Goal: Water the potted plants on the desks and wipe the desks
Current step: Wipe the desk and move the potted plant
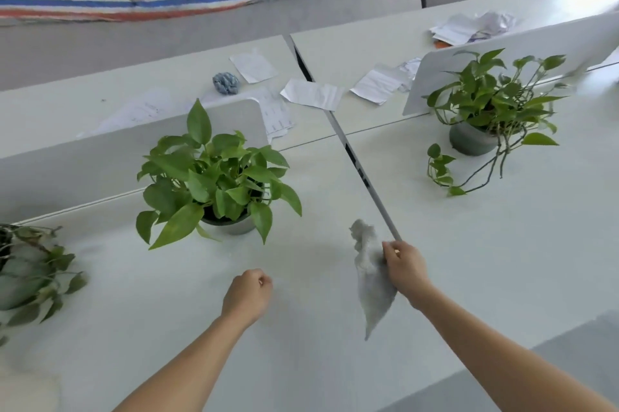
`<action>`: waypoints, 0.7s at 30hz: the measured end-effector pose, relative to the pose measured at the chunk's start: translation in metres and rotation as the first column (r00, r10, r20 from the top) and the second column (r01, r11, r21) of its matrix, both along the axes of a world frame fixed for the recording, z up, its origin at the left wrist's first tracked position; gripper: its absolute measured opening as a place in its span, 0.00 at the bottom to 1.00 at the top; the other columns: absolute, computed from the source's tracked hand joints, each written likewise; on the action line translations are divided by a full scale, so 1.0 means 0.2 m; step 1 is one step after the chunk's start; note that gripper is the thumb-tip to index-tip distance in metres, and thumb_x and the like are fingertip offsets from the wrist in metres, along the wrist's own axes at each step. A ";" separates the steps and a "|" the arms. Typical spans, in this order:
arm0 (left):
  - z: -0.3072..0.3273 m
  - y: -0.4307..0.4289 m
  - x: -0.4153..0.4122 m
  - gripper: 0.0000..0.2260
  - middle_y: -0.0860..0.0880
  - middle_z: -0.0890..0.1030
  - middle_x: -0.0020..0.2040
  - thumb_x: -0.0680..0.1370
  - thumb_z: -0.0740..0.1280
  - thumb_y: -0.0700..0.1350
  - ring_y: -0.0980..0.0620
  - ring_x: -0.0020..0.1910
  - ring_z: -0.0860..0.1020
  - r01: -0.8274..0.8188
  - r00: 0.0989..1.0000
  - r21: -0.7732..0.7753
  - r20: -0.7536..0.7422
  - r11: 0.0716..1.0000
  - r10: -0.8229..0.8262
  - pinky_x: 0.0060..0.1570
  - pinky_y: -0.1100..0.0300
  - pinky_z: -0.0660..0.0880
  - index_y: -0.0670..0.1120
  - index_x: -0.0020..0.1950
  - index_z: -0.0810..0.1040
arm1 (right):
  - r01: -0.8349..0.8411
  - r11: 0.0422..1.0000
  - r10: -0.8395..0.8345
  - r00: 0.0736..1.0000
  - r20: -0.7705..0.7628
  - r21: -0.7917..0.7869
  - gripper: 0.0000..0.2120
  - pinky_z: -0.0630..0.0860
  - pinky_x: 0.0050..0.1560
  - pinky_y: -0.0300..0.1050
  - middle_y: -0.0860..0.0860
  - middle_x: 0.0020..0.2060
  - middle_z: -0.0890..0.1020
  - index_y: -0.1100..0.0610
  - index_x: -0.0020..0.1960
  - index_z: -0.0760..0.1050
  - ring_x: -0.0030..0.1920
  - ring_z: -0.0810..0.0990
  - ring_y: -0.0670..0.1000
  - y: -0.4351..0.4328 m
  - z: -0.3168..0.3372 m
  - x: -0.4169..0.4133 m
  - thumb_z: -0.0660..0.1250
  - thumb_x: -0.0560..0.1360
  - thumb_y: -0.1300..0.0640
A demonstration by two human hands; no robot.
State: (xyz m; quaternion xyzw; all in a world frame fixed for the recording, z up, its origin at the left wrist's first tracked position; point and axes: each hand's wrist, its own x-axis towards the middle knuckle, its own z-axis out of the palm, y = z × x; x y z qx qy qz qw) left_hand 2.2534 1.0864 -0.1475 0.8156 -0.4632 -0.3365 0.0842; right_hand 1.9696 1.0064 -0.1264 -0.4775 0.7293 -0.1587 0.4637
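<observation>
- Step in hand, by my judgement: wiping; no watering vessel is in view
- My right hand (403, 264) grips a crumpled pale grey cloth (371, 281), fingers curled round its upper part; its tail hangs toward the white surface (301, 361), contact not determinable
- My left hand (249, 291) is curled in a loose fist, holding nothing, over the surface
- The cloth is just beside the near end of the thin white divider panel (361, 177)
- A leafy green plant in a round grey pot (214, 177) stands left of the cloth; a trailing green plant in a grey pot (492, 103) stands beyond the divider
- Next move calls for laying the cloth flat and sweeping round the pot, clear of the low leaves
</observation>
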 end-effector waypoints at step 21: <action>-0.15 0.34 0.33 0.15 0.42 0.70 0.63 0.79 0.59 0.43 0.41 0.62 0.69 -0.039 0.963 -0.035 0.267 0.999 0.047 0.55 0.49 0.72 0.41 0.64 0.74 | 0.289 0.957 -0.288 0.956 -0.057 0.004 0.19 0.78 0.51 0.52 0.57 0.59 0.80 0.59 0.65 0.77 0.55 0.79 0.58 0.30 -0.10 0.02 0.57 0.78 0.67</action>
